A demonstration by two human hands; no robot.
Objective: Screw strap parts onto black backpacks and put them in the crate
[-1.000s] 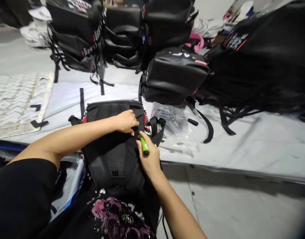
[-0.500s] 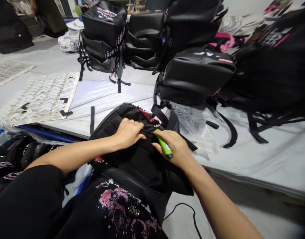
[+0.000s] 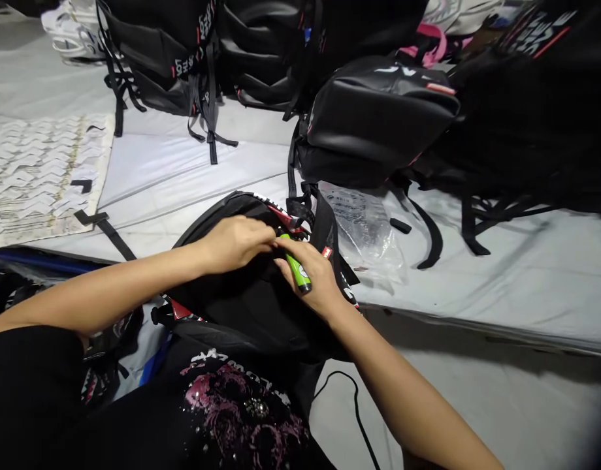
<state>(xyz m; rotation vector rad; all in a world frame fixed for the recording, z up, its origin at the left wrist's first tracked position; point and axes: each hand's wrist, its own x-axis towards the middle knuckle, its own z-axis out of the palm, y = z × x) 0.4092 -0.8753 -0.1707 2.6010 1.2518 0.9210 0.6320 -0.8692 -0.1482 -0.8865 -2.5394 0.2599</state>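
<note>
A black backpack with red and white trim lies open at the table's front edge, against my body. My right hand is closed around a green lighter-like tool with a dark end, above the bag. Right beside it, my left hand is closed, its fingertips meeting my right fingertips over the bag's upper part. What the left fingers pinch is too small to make out. A black strap loop stands up behind the hands.
Several black bags stand along the back of the white table. A clear plastic bag lies right of the backpack. At the left is a sheet with white strips. A black cord hangs below the table.
The view has shifted, so the bags sit higher and further left. My left hand has moved toward my right, and their fingertips now meet. The green tool is still in my right hand.
</note>
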